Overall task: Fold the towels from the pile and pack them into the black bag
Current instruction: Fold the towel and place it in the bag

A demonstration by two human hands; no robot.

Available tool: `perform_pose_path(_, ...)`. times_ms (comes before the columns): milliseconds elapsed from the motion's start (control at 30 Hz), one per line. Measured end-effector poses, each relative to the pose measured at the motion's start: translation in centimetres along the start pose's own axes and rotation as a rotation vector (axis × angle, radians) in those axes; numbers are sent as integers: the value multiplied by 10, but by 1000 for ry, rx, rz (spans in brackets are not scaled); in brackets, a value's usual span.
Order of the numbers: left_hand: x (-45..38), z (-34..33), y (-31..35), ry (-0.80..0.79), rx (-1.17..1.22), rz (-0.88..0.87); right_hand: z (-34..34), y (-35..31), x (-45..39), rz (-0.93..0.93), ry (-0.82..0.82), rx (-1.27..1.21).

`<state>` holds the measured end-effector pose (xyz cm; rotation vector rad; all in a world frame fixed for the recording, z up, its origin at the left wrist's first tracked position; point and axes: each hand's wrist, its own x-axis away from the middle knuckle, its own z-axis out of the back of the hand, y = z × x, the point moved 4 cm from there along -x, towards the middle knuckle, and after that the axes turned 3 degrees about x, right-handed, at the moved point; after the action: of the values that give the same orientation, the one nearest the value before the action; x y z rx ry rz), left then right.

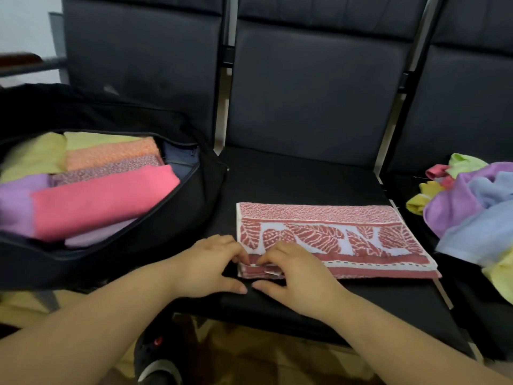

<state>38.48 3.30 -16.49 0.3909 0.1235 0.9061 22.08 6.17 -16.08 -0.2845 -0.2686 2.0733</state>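
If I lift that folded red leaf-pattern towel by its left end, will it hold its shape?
Probably not. The leaf-pattern towel is soft terry in loose stacked layers, so it will likely sag and unfold. Both hands, left hand and right hand, pinch only its left corner. It looks light; supporting it underneath seems safer.

Both bare forearms reach forward and converge. Left hand (213, 266): palm down, fingers curled, fingertips pinching at the near left corner of a folded edge, thumb stretched toward the right. Right hand (294, 276): just beside it, fingers bent onto the same corner, thumb tip almost touching the left thumb.
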Motion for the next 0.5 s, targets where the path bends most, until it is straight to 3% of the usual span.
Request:
perform_pose_path(200, 6, 1, 7, 186, -190, 11, 4, -6, 0, -55, -30, -10)
perform_pose_path(367, 7, -2, 4, 38, -171, 15, 4, -9, 1, -43, -31, -6)
perform_pose_path(500, 5, -1, 3, 25, -139, 12, 5, -9, 2, -47, -35, -34)
